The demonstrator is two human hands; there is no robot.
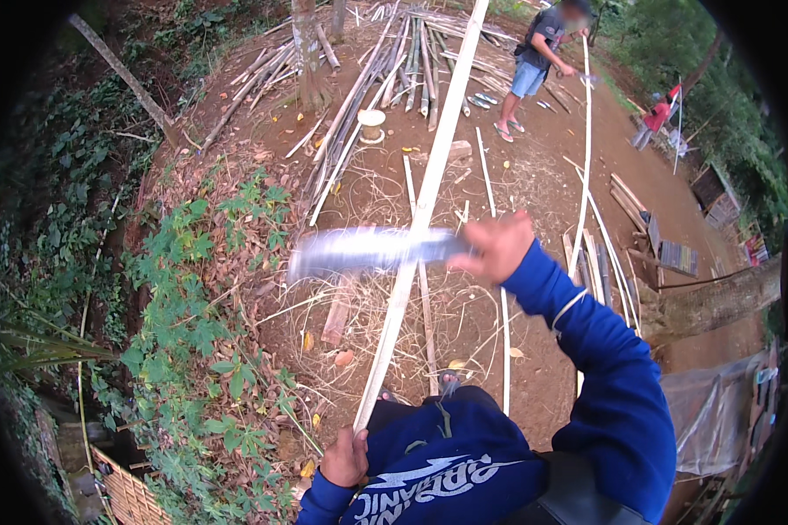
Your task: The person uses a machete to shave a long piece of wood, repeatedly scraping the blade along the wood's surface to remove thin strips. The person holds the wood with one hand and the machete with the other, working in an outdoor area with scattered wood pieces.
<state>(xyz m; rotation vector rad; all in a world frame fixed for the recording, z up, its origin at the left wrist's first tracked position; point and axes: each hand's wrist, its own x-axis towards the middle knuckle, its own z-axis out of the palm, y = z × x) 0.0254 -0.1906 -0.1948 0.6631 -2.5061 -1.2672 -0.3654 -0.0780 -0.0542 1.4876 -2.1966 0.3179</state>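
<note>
A long pale bamboo strip [449,122] rises from near my waist, slanting up and away past the top edge. Its near end sits in my left hand [345,457], whose fingers are closed round it. My right hand [502,248] grips the dark handle of a machete [346,252]. The broad blade, smeared by motion, points left and crosses the strip about midway; whether it touches the strip I cannot tell. Thin shavings [394,319] lie scattered on the ground below the blade.
Bamboo poles [403,66] are piled ahead, near a tree trunk [306,61] and a pale spool [370,127]. Another person [538,52] at the far right holds a long strip [586,131]. Leafy plants [193,280] border the left; a log [718,302] is at right.
</note>
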